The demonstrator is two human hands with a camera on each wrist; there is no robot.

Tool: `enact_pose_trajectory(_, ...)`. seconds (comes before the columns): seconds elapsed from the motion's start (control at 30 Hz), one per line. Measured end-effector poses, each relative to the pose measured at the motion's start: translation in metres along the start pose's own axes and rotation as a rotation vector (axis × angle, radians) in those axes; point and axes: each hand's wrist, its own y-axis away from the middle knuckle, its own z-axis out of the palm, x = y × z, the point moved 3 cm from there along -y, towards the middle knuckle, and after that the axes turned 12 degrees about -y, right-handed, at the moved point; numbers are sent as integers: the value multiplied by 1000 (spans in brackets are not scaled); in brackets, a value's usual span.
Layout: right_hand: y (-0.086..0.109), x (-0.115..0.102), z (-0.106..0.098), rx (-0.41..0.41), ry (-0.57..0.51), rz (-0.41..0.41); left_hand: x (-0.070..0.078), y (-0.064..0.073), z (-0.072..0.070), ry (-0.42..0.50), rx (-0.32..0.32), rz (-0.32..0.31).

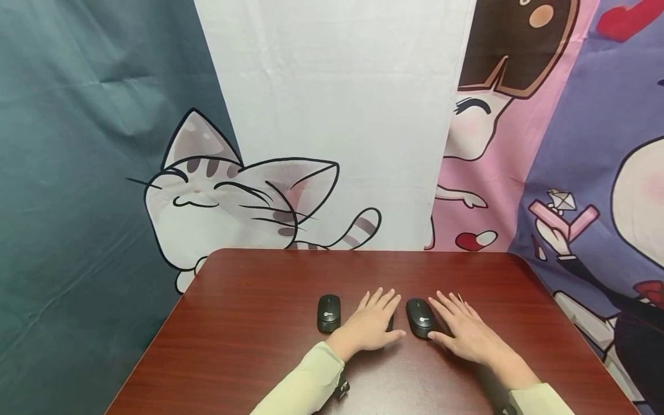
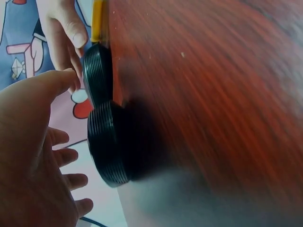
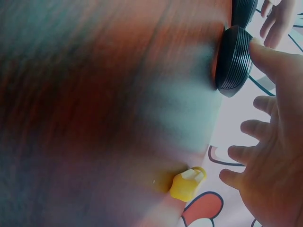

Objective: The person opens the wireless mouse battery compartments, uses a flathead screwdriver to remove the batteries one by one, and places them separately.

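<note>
My left hand (image 1: 369,324) hovers palm down with fingers outstretched over a black computer mouse (image 2: 106,144), which it mostly hides in the head view. To its right is a second black mouse (image 1: 421,317). My right hand (image 1: 467,331) is spread just right of that one, its thumb tip at the mouse's edge; whether they touch I cannot tell. Left of my left hand lies a third black mouse (image 1: 329,313). A yellow object with a whitish part (image 3: 187,185) sits below my right hand in the right wrist view; its kind is unclear. Neither hand grips anything.
The reddish-brown wooden table (image 1: 249,323) has rounded far corners. Behind it hangs a printed cloth (image 1: 337,75) with a cartoon cat and figures. A dark device (image 1: 342,386) shows at my left wrist.
</note>
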Motion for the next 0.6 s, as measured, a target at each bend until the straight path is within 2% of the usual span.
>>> enact_pose_trajectory(0.3,-2,0,3,-47,19,24,12,-13,7,-21,-36,9)
enact_pose_trajectory(0.6,-4,2,5,-65,19,5,20,-22,9,-37,-64,36)
